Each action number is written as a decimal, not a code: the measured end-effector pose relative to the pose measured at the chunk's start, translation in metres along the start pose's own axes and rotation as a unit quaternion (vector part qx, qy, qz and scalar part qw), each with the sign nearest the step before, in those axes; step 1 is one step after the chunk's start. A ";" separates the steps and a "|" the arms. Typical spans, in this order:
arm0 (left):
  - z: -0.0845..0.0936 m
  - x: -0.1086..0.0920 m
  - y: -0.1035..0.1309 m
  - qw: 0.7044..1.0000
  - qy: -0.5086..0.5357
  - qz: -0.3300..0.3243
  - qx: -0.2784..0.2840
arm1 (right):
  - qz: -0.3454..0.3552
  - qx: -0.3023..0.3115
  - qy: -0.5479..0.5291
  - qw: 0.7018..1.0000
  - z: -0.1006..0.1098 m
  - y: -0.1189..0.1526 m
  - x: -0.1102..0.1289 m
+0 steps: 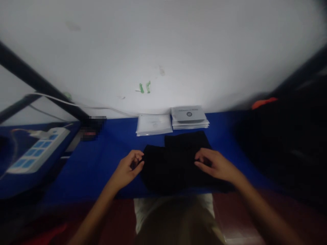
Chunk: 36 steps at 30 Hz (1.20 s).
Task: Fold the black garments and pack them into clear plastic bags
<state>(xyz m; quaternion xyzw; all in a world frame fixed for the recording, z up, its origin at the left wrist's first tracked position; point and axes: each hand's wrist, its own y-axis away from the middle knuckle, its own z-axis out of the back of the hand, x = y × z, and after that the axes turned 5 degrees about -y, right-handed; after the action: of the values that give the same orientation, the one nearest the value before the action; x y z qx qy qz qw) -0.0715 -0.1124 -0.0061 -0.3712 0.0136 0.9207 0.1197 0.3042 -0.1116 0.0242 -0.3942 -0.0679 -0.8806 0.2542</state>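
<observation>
A black garment (171, 166) lies folded over on the blue table, dark enough that its kind and layers are hard to make out. At its left edge my left hand (130, 166) has its thumb and fingers curled together, pinching the fabric. Over the garment's right part my right hand (213, 163) is closed in a similar pinch on the cloth. Shadow hides how much fabric lies between the fingertips.
Behind the garment lie a flat clear plastic packet (154, 124) and a stack of grey printed packets (189, 115). A power strip (35, 151) with a white cable is at left. Dark material (286, 146) is heaped at right. A white wall (163, 44) stands behind.
</observation>
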 end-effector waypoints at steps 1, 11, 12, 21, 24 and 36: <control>-0.001 -0.008 -0.004 1.000 0.022 -0.015 -0.015 | 0.004 -0.001 -0.025 1.000 -0.007 -0.006 0.008; -0.033 -0.103 -0.027 0.972 0.077 -0.214 -0.062 | 0.089 -0.040 -0.117 0.988 -0.054 -0.060 0.055; -0.034 -0.106 -0.028 0.966 0.084 -0.233 -0.072 | 0.090 -0.054 -0.117 0.988 -0.051 -0.059 0.052; -0.046 -0.080 -0.047 0.988 0.095 -0.116 -0.038 | -0.087 -0.249 -0.092 0.960 0.008 0.003 -0.005; -0.061 -0.077 -0.056 0.995 0.064 -0.068 0.026 | -0.125 -0.262 -0.071 0.954 0.016 0.029 -0.024; -0.116 -0.106 -0.076 0.986 0.026 -0.014 0.166 | -0.204 -0.249 0.110 0.940 0.006 0.069 -0.068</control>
<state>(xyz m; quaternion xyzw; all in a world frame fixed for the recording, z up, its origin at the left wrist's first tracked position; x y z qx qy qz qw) 0.0988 -0.0745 -0.0125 -0.3699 0.1639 0.8941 0.1920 0.3808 -0.1419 -0.0264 -0.3234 0.1029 -0.9402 -0.0309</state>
